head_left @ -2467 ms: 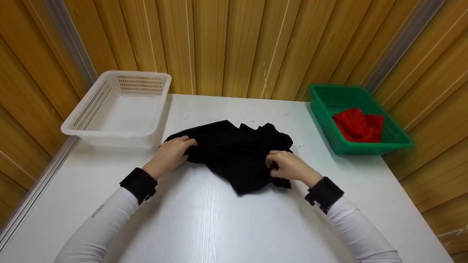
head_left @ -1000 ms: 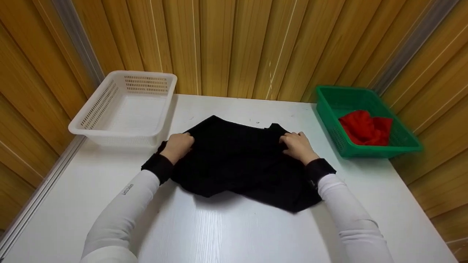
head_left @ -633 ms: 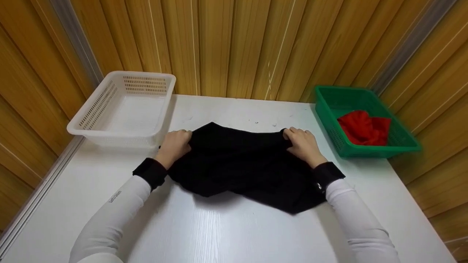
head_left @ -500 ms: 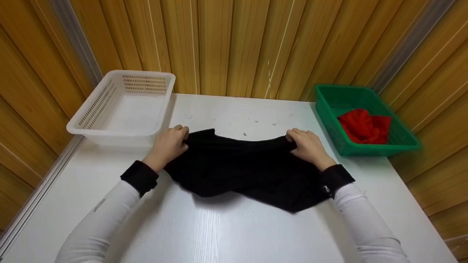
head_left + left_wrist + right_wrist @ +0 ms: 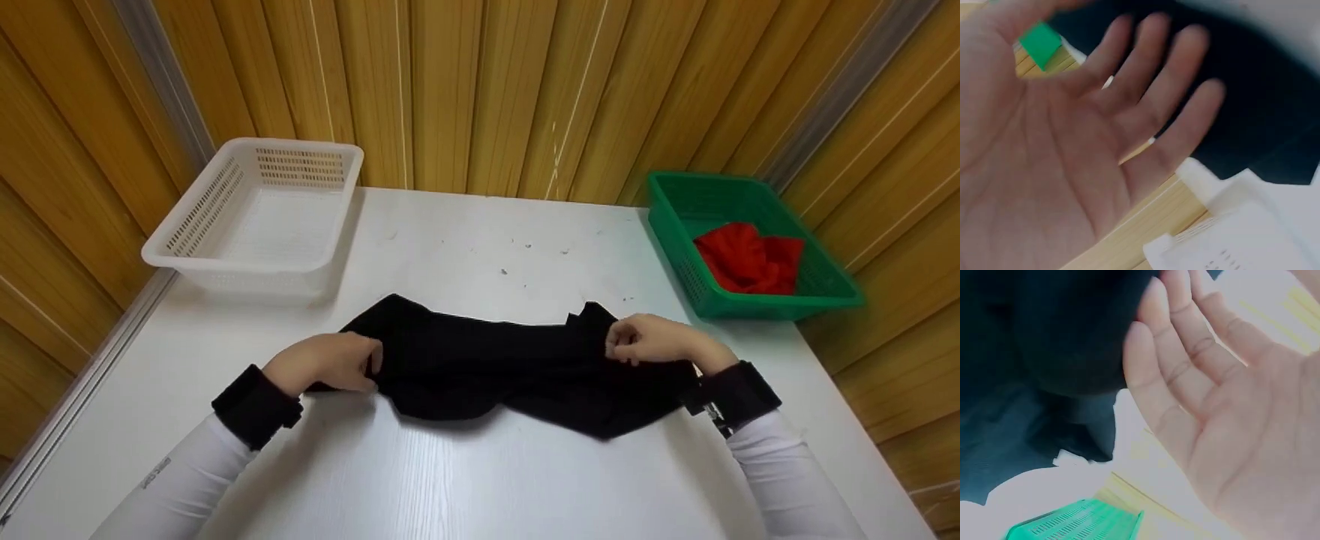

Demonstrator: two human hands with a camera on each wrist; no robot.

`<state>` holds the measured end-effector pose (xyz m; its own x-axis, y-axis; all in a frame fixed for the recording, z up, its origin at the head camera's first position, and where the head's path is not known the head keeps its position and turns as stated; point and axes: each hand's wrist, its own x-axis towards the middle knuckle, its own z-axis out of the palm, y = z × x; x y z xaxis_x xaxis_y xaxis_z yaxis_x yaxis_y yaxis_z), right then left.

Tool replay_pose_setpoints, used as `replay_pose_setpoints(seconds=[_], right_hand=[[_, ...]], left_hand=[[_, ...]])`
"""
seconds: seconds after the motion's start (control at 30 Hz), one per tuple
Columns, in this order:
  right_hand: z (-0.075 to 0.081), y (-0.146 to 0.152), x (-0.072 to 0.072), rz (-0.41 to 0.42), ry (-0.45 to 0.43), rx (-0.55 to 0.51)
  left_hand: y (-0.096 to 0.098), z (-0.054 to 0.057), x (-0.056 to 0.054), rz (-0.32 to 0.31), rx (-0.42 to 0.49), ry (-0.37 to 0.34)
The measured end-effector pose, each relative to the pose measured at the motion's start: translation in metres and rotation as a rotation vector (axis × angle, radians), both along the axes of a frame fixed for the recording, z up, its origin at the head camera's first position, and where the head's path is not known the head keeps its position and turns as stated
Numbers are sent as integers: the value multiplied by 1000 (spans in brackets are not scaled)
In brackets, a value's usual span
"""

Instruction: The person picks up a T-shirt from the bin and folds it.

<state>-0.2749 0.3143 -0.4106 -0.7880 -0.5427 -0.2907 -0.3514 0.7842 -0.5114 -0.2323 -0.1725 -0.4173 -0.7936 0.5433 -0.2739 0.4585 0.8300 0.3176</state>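
A creased black cloth (image 5: 480, 352), seemingly a garment, lies spread across the white table between both hands, its near edge uneven. At its left end is my left hand (image 5: 337, 360), a gap showing between thumb and fingers. The left wrist view has that hand's fingers (image 5: 1154, 101) spread over the dark fabric. On the right end, my right hand (image 5: 652, 339) pinches the cloth between curled fingers and thumb. In the right wrist view, its fingertips (image 5: 1140, 340) meet a raised fold of the fabric; the thumb tip is out of frame there.
A white plastic basket (image 5: 251, 265) stands at the back left with nothing in it. The green basket (image 5: 780, 304) at the back right contains a red cloth (image 5: 750, 259). Wood-panelled walls (image 5: 435, 97) border the white table (image 5: 450, 480) behind and at the sides.
The cloth was bunched, then opened out wide. Its far edge, recently gripped by both hands, has come nearer the person. Both hands have moved down and outward, and the left fingers have loosened.
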Motion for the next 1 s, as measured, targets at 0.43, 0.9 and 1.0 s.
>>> replay_pose_setpoints(seconds=[0.43, 0.9, 1.0], right_hand=[[-26, 2, -42, 106, 236, -3], [-30, -3, -37, 62, 348, 63], [-31, -5, -36, 51, 377, 40]], left_hand=[[24, -18, -58, -96, 76, 274], [24, -48, -86, -53, 7, 347], [24, -46, -88, -34, -2, 334]])
